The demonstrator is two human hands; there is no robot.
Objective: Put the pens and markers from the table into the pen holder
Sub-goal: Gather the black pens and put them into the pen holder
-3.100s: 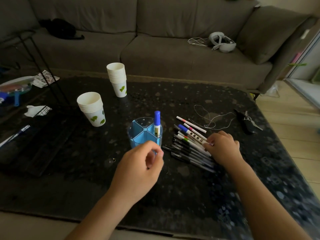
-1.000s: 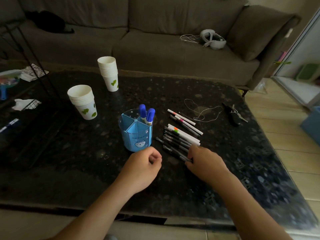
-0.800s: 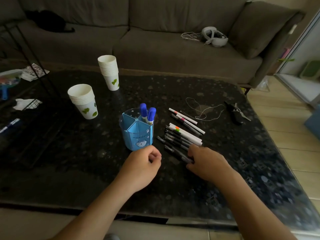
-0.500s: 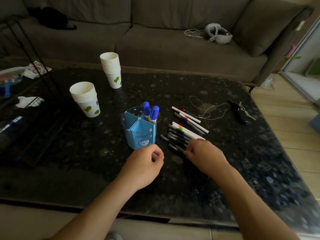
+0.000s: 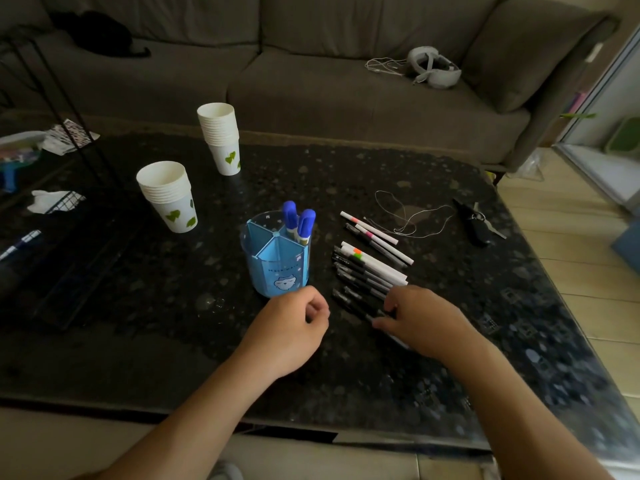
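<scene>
Two blue-capped markers (image 5: 298, 221) now stand upright in the rear compartment of the pen holder (image 5: 277, 261), where three seconds ago only one stood; the count on the table has dropped accordingly, so the task is under way but well short of done. Over the last second the right hand (image 5: 420, 318) has stayed at the near end of the row of black pens (image 5: 360, 284), edging slightly along it. Its fingers are spread and curled down onto the nearest black pens, touching them; whether one is actually pinched cannot be told, since the hand covers the contact. The left hand (image 5: 292, 327) rests just in front of the holder, fingers curled loosely shut around nothing visible. Remaining stock: the black pens lying parallel and touching, white markers (image 5: 377, 266) with orange and green bands just behind them, and a few thin white pens (image 5: 375, 233) with pink bands farther back. The holder is translucent blue plastic, round, divided into wedge compartments (a small cartoon face is printed on the front). The table (image 5: 173, 306) is dark, glossy and speckled, so slim round barrels will likely roll if nudged.
</scene>
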